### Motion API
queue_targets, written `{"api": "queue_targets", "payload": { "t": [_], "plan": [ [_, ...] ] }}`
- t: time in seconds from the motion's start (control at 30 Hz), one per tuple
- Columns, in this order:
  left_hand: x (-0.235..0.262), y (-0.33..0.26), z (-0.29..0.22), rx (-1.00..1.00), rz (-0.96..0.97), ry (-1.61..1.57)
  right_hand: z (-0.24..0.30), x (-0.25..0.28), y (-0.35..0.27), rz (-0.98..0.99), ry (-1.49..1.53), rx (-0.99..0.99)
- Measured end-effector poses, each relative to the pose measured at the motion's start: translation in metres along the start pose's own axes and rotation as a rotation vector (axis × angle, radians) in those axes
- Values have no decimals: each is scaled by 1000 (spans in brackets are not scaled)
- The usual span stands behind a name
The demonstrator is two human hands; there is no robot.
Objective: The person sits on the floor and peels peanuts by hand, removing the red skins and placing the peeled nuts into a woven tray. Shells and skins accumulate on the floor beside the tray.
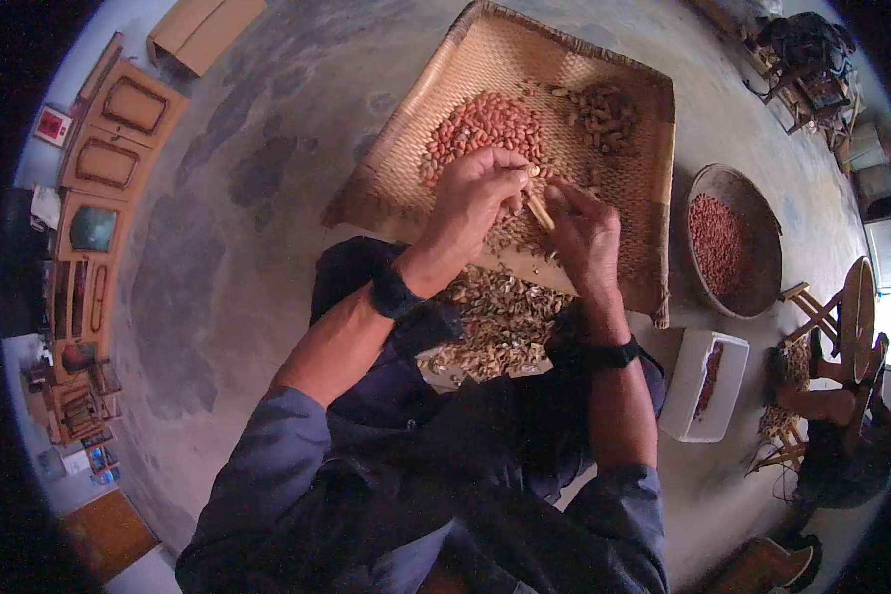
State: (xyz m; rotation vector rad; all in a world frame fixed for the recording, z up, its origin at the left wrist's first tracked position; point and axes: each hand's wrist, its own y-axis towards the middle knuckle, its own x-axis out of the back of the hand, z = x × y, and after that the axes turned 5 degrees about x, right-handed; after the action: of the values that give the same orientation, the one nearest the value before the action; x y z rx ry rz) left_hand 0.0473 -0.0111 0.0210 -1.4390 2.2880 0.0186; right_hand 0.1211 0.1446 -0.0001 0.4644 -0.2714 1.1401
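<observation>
Both my hands are close together above the near part of a square woven tray [391,168]. My left hand [477,195] is closed in a pinch, with a small pale peanut [534,170] at its fingertips. My right hand [586,230] is closed on a short, light-coloured wooden stick [541,211] that slants toward the left hand; its exact shape is partly covered by fingers. Red shelled peanut kernels [490,121] lie heaped in the tray beyond my left hand. Unshelled peanuts [606,111] form a darker pile at the far right.
Broken shells [500,317] are heaped between my legs. Right of the tray stand a round basket [765,252] of red kernels and a white box [685,421] with some inside. Another person [851,436] sits at the far right. Wooden cabinets [109,163] line the left wall.
</observation>
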Motion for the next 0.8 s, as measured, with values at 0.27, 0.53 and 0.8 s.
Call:
{"api": "queue_targets", "payload": {
  "t": [0.27, 0.53, 0.8],
  "plan": [
    [-12, -3, 2, -99, 16, 67, 35, 5, 7, 15, 521, -298],
    [-22, -8, -1, -86, 21, 187, 35, 6, 8, -9, 753, -427],
    [-18, -9, 2, -244, 75, 272, 40, 6, 8, -66, 551, -315]
  ]
}}
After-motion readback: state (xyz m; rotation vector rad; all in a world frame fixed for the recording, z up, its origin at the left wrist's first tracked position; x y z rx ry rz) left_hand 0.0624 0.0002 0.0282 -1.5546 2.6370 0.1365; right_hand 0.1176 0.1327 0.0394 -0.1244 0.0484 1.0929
